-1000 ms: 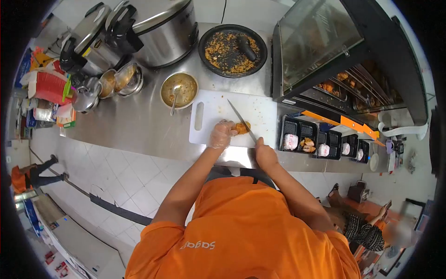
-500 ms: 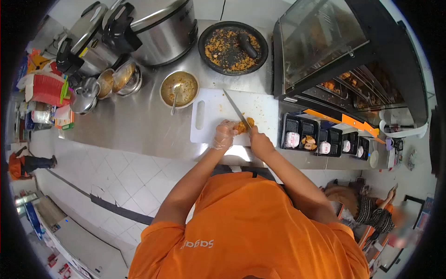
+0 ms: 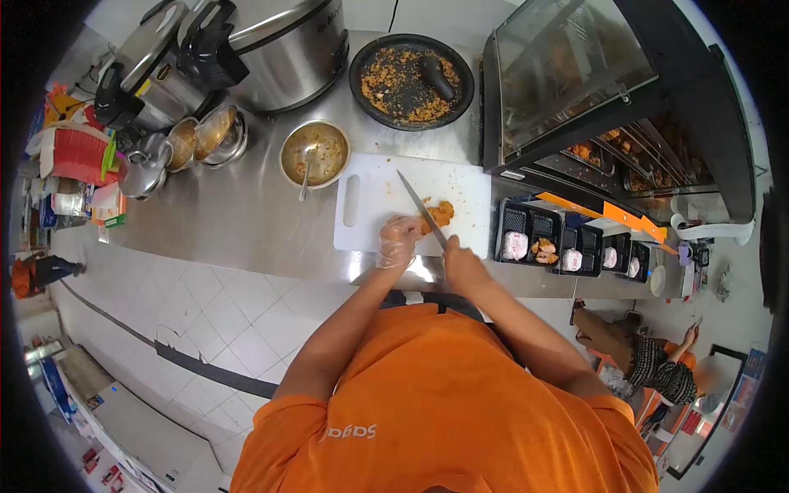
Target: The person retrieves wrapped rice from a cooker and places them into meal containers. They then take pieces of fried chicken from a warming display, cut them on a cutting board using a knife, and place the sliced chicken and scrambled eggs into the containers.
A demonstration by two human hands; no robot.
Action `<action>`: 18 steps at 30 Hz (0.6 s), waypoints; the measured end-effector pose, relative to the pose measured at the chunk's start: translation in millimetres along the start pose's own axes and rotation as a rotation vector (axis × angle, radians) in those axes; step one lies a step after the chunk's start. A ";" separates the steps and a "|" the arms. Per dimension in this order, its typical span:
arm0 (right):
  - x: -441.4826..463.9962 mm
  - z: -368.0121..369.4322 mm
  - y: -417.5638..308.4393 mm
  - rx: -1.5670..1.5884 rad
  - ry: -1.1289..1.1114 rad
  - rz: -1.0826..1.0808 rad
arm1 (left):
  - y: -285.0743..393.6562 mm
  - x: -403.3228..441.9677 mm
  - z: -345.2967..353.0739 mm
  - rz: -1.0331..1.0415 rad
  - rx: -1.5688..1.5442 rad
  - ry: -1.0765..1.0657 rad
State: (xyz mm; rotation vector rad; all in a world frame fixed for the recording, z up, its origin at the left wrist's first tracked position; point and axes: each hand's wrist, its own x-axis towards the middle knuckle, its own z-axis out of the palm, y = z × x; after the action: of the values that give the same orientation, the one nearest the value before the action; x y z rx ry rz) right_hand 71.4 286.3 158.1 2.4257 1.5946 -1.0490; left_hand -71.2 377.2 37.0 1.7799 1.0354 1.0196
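My left hand (image 3: 399, 240), in a clear plastic glove, has its fingers closed at the near-left end of a piece of fried chicken (image 3: 440, 214). My right hand (image 3: 463, 267) is bare and wraps the handle of a kitchen knife (image 3: 420, 205). The blade slants up and left across the chicken, close to my left fingertips; whether it has gone through cannot be seen. Both hands are over the near part of a white cutting board (image 3: 374, 222), which has crumbs scattered on it.
Behind the board stand a black stone mortar (image 3: 359, 97) with crumbs and pestle, and a steel bowl (image 3: 288, 172) with a spoon. Black meal trays (image 3: 516, 215) line the right, below a glass display cabinet (image 3: 559, 74). Large cookers (image 3: 288, 70) are at back left.
The knife and my right hand have drawn slightly toward me. More of the chicken now shows on the right of the blade. My left hand stays nearly in place.
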 end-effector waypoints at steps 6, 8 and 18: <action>29.0 10.5 0.2 0.043 0.024 -0.114 | -22.5 -14.9 11.6 -0.066 -0.024 0.027; 25.7 2.1 1.3 0.064 0.030 -0.060 | -18.9 -2.2 13.3 -0.184 -0.057 0.073; 7.8 12.7 44.4 0.268 0.115 -0.136 | -14.1 5.3 -15.5 -0.202 0.037 -0.276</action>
State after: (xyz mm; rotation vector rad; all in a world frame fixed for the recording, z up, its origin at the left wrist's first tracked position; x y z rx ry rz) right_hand 103.7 266.8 130.3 2.6198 1.7825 -1.2397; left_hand -87.1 390.4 30.6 1.7460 1.0390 0.6147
